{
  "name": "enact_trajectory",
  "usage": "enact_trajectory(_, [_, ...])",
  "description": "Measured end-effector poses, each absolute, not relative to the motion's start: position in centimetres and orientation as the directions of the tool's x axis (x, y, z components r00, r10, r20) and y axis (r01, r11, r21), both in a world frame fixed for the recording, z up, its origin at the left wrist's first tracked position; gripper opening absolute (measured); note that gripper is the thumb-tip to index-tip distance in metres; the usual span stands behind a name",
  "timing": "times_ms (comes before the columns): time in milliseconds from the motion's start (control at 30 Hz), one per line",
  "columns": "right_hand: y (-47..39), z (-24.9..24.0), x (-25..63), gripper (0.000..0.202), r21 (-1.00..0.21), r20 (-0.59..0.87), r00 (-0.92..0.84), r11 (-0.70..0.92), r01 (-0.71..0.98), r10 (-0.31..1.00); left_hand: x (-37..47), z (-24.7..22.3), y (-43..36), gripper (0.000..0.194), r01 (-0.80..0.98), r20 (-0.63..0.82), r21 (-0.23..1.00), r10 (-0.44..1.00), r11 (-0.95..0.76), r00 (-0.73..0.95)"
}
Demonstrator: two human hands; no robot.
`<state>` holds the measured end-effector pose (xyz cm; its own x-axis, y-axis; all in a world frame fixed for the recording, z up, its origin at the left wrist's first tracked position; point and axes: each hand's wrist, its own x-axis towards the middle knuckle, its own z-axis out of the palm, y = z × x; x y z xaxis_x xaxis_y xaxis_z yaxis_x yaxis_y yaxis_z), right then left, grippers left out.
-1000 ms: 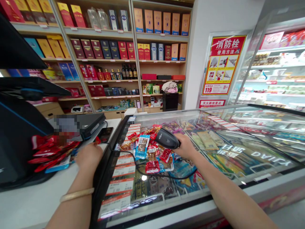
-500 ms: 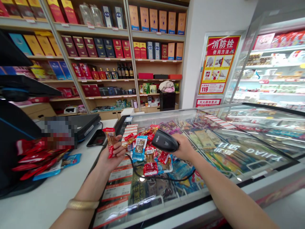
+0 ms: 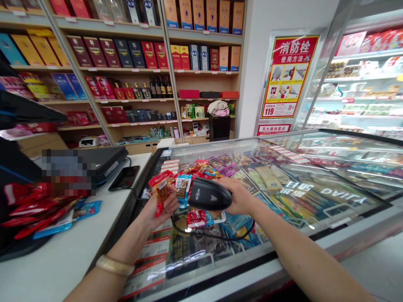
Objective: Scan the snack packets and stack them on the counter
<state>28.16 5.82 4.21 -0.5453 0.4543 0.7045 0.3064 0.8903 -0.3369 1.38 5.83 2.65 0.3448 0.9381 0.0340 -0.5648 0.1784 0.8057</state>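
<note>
From the head view, your left hand (image 3: 165,205) pinches a small red packet (image 3: 161,192) between thumb and fingers, standing it upright with its top clear of your grip, while your right hand (image 3: 241,195) is wrapped round the black scanner (image 3: 210,194), its nose pointing across at that packet. The two hands face each other over the freezer (image 3: 239,285), the packet and the scanner's nose near each other but apart. To do this well, hold the packet by its edge so no finger covers the printed code, and pull the film flat, since a crinkled wrapper would probably read badly. You can't tell from here whether the code side faces the nose, so turn your left wrist a little if nothing reads, and leave a small gap rather than pressing the two together. Between and beyond your hands a heap of packets (image 3: 197,218) lies on the glass, partly hidden by the scanner; take care not to aim at a blue packet (image 3: 182,184) just behind the nose. The cord (image 3: 220,239) loops below your right hand, so let it hang slack. Left of your left hand, a second pile (image 3: 34,209) sits on the table (image 3: 78,256), with a phone (image 3: 124,178) nearer you.
</note>
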Motion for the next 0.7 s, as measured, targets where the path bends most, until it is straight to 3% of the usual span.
enact_trajectory(500, [6.1,3.8,28.3,0.019,-0.355,0.72,-0.506,0.878,0.32,0.475,2.1,2.7,5.7,0.013,-0.517,-0.029,0.834,0.952,0.191,0.304])
enact_trajectory(700, [7.6,3.2,29.6,0.018,-0.374,0.789,-0.264,0.775,0.509,0.554,3.1,3.5,5.8,0.022,-0.395,-0.094,0.916,0.995,0.074,-0.03])
